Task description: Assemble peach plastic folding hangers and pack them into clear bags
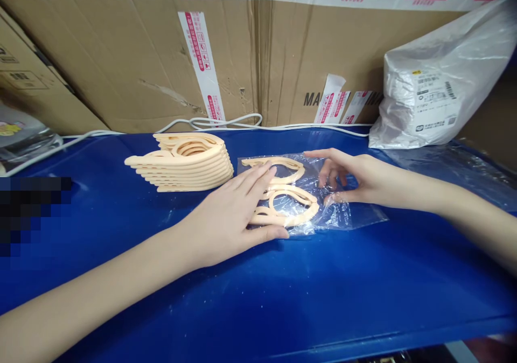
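Observation:
A clear plastic bag (347,217) lies flat on the blue table, with two cream plastic pieces (294,220) inside that look like folded travel hangers. My left hand (228,220) rests over the bag's left part, fingers stretched out and thumb apart, hiding the pieces' left ends. At the bag's right side is my right hand (353,177). Its index finger reaches along the far edge, the thumb is spread away, and the other fingers are loosely bent; I see no firm grip. Left of the bag stands a neat stack of similar cream pieces (189,163).
Large cardboard boxes (133,56) form a wall behind the blue table (258,304). A white cable (226,121) runs along their base. A white plastic parcel (428,93) stands at the back right, above more clear film (456,169). Clear wrapping (26,137) lies at the far left.

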Motion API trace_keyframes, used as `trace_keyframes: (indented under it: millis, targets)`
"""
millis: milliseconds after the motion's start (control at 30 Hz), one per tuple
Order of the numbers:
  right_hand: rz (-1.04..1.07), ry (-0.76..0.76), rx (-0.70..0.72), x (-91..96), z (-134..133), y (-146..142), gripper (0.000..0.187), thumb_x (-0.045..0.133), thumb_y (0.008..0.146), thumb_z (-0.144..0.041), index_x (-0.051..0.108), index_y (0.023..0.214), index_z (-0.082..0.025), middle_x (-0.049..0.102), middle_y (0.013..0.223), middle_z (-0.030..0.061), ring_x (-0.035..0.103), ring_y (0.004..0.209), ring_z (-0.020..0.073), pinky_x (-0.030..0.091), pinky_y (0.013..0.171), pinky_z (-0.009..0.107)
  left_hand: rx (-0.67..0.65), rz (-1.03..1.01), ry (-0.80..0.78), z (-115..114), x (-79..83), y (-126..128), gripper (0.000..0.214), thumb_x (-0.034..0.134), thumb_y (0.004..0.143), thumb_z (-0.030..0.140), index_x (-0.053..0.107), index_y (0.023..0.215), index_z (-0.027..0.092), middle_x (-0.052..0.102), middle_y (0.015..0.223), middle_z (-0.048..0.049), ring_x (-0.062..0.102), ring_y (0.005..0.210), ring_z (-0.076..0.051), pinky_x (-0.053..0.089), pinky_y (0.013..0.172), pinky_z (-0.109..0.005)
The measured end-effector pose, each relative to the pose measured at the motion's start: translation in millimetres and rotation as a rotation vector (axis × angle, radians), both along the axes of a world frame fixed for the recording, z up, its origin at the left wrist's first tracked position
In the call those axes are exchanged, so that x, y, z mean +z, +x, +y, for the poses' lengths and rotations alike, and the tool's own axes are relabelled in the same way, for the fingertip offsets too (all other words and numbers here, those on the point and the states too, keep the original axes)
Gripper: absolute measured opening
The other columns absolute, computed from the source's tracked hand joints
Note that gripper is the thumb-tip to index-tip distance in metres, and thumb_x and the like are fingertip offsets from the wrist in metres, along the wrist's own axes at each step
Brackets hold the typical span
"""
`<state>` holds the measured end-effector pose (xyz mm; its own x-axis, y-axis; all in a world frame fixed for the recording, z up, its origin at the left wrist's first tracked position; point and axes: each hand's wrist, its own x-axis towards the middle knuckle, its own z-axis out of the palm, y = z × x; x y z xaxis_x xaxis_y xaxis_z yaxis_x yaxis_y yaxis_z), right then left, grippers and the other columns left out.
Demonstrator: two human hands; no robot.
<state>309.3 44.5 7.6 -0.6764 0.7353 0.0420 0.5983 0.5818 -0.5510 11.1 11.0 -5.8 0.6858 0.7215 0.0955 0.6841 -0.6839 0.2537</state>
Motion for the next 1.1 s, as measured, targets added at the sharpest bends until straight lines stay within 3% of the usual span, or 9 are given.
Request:
trace_keyframes:
  millis: [133,200,333,500,600,733,867,1000,1100]
  targets:
    - [0.013,-0.036,-0.016,1.5,0.6,2.3,0.084,0.069,0.085,-0.047,0.028,0.155,-0.023,0.068,0.103,0.0062,0.063,0.084,0.0203,0.053,0.074,0.037,-0.079,-0.178,0.274,10.7,30.0,-14.4,0.073,0.047,0.094,0.062,0.034,0.150,0.016,0.037,0.158,-0.0089,0.034,0.145,-0.024,0.025,0.122,-0.038]
    - [0.017,-0.043,-0.021,1.6,0.8,2.9,0.084,0.069,0.085,-0.048,0.029,0.154,-0.022,0.067,0.102,0.0061,0.063,0.084,0.0198,0.052,0.072,0.035,-0.049,-0.199,0.367,18.7,49.0,-26.6,0.070,0.051,0.094,0.059,0.038,0.146,0.013,0.041,0.154,-0.0098,0.034,0.143,-0.023,0.022,0.122,-0.036]
    - [0.033,-0.035,-0.015,0.1,0.2,1.5,0.083,0.070,0.085,-0.048,0.030,0.153,-0.024,0.065,0.102,0.0042,0.061,0.080,0.0170,0.050,0.066,0.031,0.093,-0.051,0.301,37.9,72.0,-59.2,0.083,0.050,0.088,0.068,0.036,0.149,0.014,0.040,0.153,-0.0108,0.034,0.142,-0.031,0.024,0.119,-0.047]
    - [0.022,-0.009,-0.003,-1.4,-2.2,-3.2,0.081,0.069,0.084,-0.052,0.034,0.151,-0.022,0.064,0.096,0.0045,0.059,0.077,0.0173,0.050,0.065,0.031,0.310,-0.008,0.068,55.1,70.5,-90.6,0.098,0.059,0.066,0.080,0.047,0.144,0.022,0.060,0.136,-0.0081,0.058,0.117,-0.032,0.042,0.103,-0.053]
    - [0.018,-0.016,-0.006,-1.9,-1.8,-3.2,0.081,0.069,0.085,-0.051,0.032,0.151,-0.023,0.064,0.098,0.0051,0.061,0.081,0.0183,0.050,0.066,0.031,0.325,-0.011,0.002,57.1,68.8,-95.3,0.089,0.061,0.066,0.076,0.057,0.134,0.019,0.069,0.121,-0.0056,0.064,0.103,-0.028,0.046,0.096,-0.054]
    - [0.014,-0.012,-0.026,-2.3,0.0,-1.3,0.079,0.066,0.087,-0.048,0.031,0.152,-0.021,0.066,0.099,0.0062,0.063,0.081,0.0192,0.050,0.065,0.031,0.315,-0.010,0.021,57.9,67.2,-94.5,0.077,0.060,0.073,0.073,0.060,0.130,0.021,0.071,0.118,-0.0036,0.064,0.096,-0.025,0.050,0.092,-0.051]
    - [0.005,0.028,-0.034,-1.0,1.0,1.2,0.076,0.063,0.089,-0.048,0.031,0.152,-0.018,0.069,0.097,0.0072,0.064,0.082,0.0205,0.050,0.067,0.033,0.313,-0.044,0.040,60.7,64.8,-94.6,0.087,0.063,0.066,0.078,0.059,0.132,0.022,0.069,0.123,-0.0047,0.063,0.102,-0.029,0.049,0.095,-0.054]
    - [-0.042,0.145,-0.092,3.3,3.7,7.4,0.070,0.061,0.091,-0.044,0.034,0.151,-0.019,0.068,0.095,0.0063,0.064,0.078,0.0208,0.049,0.068,0.036,0.296,-0.074,0.064,59.2,71.3,-92.5,0.083,0.063,0.067,0.078,0.058,0.131,0.025,0.066,0.122,-0.0018,0.061,0.104,-0.027,0.045,0.100,-0.055]
    - [-0.048,0.270,-0.150,9.9,3.1,9.1,0.060,0.058,0.091,-0.035,0.041,0.146,-0.019,0.064,0.089,0.0041,0.060,0.073,0.0187,0.047,0.067,0.034,0.224,-0.035,0.152,47.9,78.7,-79.5,0.087,0.064,0.068,0.078,0.056,0.133,0.021,0.062,0.123,-0.0035,0.059,0.105,-0.026,0.045,0.100,-0.050]
